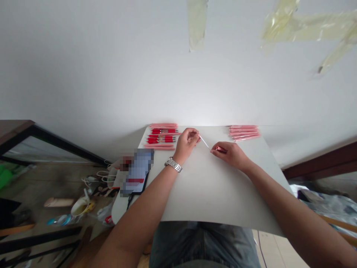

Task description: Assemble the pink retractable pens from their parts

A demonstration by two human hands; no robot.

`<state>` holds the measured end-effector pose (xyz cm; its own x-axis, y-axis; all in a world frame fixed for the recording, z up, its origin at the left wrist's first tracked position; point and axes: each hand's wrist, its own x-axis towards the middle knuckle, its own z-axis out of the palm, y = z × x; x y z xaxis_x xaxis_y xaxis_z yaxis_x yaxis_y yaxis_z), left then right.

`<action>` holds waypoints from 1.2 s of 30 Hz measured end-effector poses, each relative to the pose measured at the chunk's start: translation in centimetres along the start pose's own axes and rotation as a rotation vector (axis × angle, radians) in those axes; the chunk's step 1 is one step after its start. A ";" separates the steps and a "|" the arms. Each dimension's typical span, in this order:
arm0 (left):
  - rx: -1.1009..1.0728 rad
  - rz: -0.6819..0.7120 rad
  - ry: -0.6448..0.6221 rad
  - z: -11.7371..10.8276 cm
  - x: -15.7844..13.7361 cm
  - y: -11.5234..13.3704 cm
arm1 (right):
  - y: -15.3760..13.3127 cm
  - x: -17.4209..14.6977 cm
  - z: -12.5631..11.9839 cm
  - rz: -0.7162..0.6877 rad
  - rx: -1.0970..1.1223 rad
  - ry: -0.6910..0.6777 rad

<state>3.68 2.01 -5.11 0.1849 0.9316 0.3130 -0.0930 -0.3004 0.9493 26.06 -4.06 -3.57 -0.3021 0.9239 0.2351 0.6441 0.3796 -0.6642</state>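
Observation:
A thin white pen refill [204, 141] slants between my two hands above the table. My left hand [189, 138] is closed, its thumb and fingers pinching the upper end of the refill; something pinkish shows at its fingertips. My right hand [230, 153] is closed around a short red pen barrel [221, 149], mostly hidden by the fingers. Its thumb and index fingertip meet at the lower end of the refill. Left of my left hand, several red pens [161, 139] lie in rows among pink slender sleeves [160, 147].
A bundle of pink slender packets [243, 132] lies at the table's back right. A phone [139, 171] with a cable rests on the left edge of the white table [212, 197]. The wall stands right behind the table. Cables, a cup [80, 207] and a bottle [60, 220] clutter the floor at left.

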 end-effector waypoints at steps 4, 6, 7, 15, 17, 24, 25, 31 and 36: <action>-0.004 0.003 -0.004 0.0 0.0 0.2 | -0.1 0.0 0.0 0.000 -0.016 0.000; -0.001 0.005 -0.008 0.0 -0.1 0.3 | -0.3 0.0 -0.1 0.002 -0.015 -0.008; 0.000 0.004 -0.010 0.1 -0.1 0.3 | -0.3 0.0 -0.1 0.004 -0.016 -0.011; 0.000 0.004 -0.013 0.2 -0.3 0.7 | -0.4 0.0 0.1 0.025 -0.044 0.013; 0.032 0.038 0.009 0.1 -0.4 0.9 | -0.3 0.0 0.1 0.042 -0.058 0.027; 0.408 0.260 0.183 -0.7 -0.2 1.0 | 0.1 0.2 0.2 0.091 -0.162 0.047; 0.433 0.263 0.201 -0.9 -0.2 1.0 | 0.1 0.2 0.3 0.099 -0.185 0.040; 0.484 0.249 0.236 -1.2 0.1 0.7 | 0.0 0.2 0.6 0.128 -0.297 0.047; 0.510 0.236 0.230 -1.2 0.1 0.5 | -0.1 0.3 0.8 0.129 -0.331 0.047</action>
<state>2.53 2.20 -4.64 -0.0055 0.8312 0.5560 0.3850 -0.5113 0.7683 25.38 -3.86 -4.03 -0.1753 0.9636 0.2018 0.8701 0.2476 -0.4262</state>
